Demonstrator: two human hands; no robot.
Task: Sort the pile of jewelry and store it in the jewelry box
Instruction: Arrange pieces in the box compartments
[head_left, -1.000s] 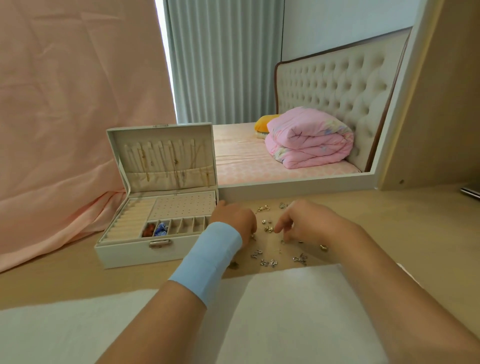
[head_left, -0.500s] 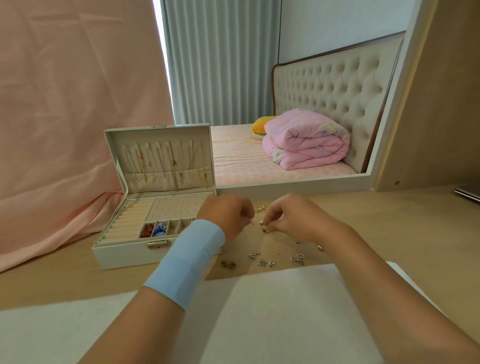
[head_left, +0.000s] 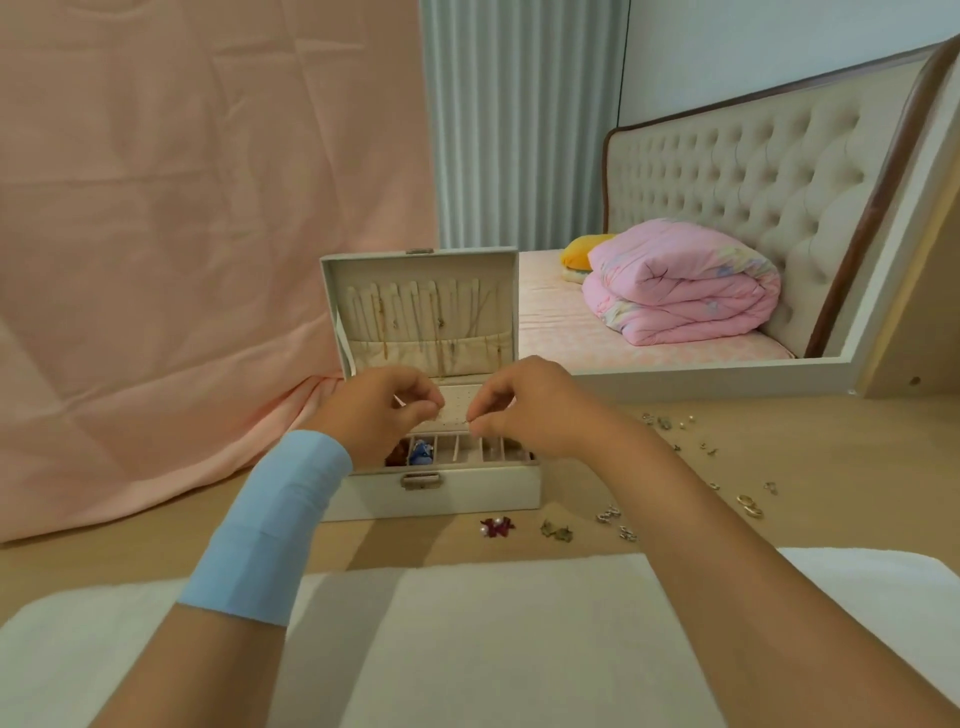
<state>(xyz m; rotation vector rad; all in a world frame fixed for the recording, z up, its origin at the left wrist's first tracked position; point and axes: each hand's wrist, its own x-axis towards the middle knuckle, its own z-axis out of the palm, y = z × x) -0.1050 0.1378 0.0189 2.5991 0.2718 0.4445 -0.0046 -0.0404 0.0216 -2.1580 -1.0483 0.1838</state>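
The white jewelry box (head_left: 441, 493) stands open on the wooden table, its lid upright with thin necklaces hanging inside. Both hands hover over its perforated earring panel (head_left: 460, 410). My left hand (head_left: 379, 410) has its fingers curled, thumb against fingertips; what it pinches is too small to see. My right hand (head_left: 524, 410) pinches a tiny earring between thumb and forefinger. A red piece and a blue piece (head_left: 421, 453) lie in the front compartments. The loose jewelry pile (head_left: 675, 467) is scattered on the table to the right of the box.
A red flower piece (head_left: 497, 527) and a greenish piece (head_left: 556, 531) lie just in front of the box. A white cloth (head_left: 467, 639) covers the near table. A pink drape (head_left: 182, 260) hangs at left; a mirror with a white frame (head_left: 701, 371) stands behind.
Both hands left the jewelry pile and moved left to above the box's earring panel. The view swung left, so the box sits at centre and the pile at right.
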